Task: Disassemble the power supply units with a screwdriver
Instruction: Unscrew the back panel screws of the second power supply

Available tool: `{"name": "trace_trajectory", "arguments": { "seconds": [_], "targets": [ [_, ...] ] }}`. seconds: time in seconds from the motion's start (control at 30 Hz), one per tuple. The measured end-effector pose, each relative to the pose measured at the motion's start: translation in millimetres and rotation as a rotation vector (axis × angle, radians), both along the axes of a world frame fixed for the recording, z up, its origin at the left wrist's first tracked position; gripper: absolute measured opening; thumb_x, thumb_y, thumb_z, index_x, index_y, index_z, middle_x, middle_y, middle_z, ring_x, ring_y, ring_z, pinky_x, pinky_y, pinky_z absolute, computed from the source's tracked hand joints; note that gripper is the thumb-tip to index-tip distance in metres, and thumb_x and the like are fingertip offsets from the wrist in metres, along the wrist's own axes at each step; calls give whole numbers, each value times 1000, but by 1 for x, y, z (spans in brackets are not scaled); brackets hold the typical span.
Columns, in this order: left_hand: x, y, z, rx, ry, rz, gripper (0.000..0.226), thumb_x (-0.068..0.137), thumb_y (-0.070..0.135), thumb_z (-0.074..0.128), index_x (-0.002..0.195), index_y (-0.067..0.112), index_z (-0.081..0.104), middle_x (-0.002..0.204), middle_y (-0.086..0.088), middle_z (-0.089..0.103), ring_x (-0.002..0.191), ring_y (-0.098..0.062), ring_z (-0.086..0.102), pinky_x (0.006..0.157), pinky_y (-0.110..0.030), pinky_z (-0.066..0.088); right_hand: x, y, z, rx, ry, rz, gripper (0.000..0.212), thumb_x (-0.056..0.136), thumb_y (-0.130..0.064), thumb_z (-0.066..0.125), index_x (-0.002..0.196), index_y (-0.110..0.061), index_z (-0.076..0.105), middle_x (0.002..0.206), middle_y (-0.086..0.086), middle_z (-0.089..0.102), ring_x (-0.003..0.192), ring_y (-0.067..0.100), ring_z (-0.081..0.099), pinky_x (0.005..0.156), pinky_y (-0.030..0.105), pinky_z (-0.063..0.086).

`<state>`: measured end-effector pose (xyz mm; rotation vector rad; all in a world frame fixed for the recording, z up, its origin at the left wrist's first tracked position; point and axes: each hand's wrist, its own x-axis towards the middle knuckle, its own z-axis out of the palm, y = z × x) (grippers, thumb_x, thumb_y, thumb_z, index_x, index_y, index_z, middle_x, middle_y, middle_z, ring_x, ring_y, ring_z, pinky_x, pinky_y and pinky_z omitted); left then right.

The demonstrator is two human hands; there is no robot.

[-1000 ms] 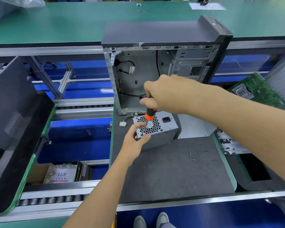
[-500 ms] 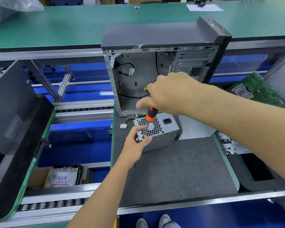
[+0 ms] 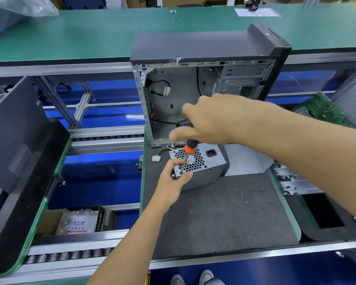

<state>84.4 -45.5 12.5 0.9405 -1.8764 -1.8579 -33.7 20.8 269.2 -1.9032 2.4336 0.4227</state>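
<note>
A grey power supply unit [image 3: 206, 171] with a honeycomb grille and a black socket lies on the dark mat [image 3: 224, 214], its cable bundle trailing to a white plug [image 3: 156, 158]. My left hand [image 3: 173, 182] grips its near left corner, thumb on the grille face. My right hand [image 3: 210, 120] holds a black and orange screwdriver [image 3: 188, 152] from above. The shaft points down and its tip sits on a screw at the grille's lower left corner, right by my left thumb.
An open, gutted computer case [image 3: 203, 89] stands just behind the unit. A grey metal panel [image 3: 247, 161] lies to its right, a green circuit board [image 3: 325, 110] farther right. Several loose screws [image 3: 242, 195] lie on the mat. A dark side cover [image 3: 19, 151] leans at left.
My right hand has turned on the screwdriver handle, its thumb stretching out to the left. The screwdriver tip stays on the same screw and my left hand keeps its grip.
</note>
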Motion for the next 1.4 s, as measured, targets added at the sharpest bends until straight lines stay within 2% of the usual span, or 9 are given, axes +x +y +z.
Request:
{"name": "trace_trajectory", "arguments": {
  "seconds": [0.13,0.3,0.53,0.7,0.8,1.07,1.17,1.27,1.4],
  "targets": [
    [0,-1,-1,-14,-9,-5,34,82,46,73,112,49,59,103,18,58,79,4,49,75,-26,38,-1,-2,0,55,237,108,81,85,-73,5,102,-14,57,72,3,36,57,21,39,48,31,29],
    [0,0,0,-22,-16,-14,31,86,41,73,112,49,58,113,16,62,77,12,51,76,-25,40,-10,-1,-3,28,-31,99,35,96,-55,48,102,-20,42,75,0,39,63,21,46,61,37,45],
    [1,0,0,-13,-12,-8,32,85,42,73,112,50,58,90,33,59,73,13,52,67,-11,41,-12,-1,-3,17,-368,159,36,85,-29,74,98,-38,41,100,-12,39,97,17,38,72,38,42],
    [-1,0,1,-9,-10,11,39,79,51,73,114,47,58,103,19,59,84,5,50,76,-26,38,0,0,-3,11,-39,-8,63,79,-84,31,95,-24,37,77,-3,39,67,19,43,50,32,32],
    [0,1,2,1,-5,6,36,80,49,73,113,48,58,114,14,60,96,-8,50,81,-30,39,3,-2,-5,-43,225,114,56,95,-69,20,87,-19,41,69,2,33,56,21,38,47,30,27],
    [1,3,7,6,11,7,28,89,35,74,107,50,59,108,25,62,83,13,52,77,-24,40,-2,-3,-4,-19,-348,161,22,93,-23,57,104,-33,41,100,-9,38,91,18,39,70,35,41],
    [1,3,7,24,14,4,27,89,35,73,107,50,59,106,25,60,88,5,51,80,-26,40,6,-4,-4,7,-281,121,23,93,-47,56,104,-33,42,95,-8,38,99,23,38,73,39,40],
    [1,3,7,18,9,14,27,89,36,73,108,49,59,105,24,60,93,0,51,81,-27,40,13,-6,-3,-23,33,25,69,82,-81,24,102,-18,44,75,0,37,78,26,40,60,36,35],
    [2,4,8,14,1,11,28,89,37,73,110,49,58,121,16,60,102,-8,52,84,-30,41,12,-6,-3,-24,258,105,64,96,-62,10,97,-15,54,69,3,30,62,25,39,47,31,26]
  ]
}}
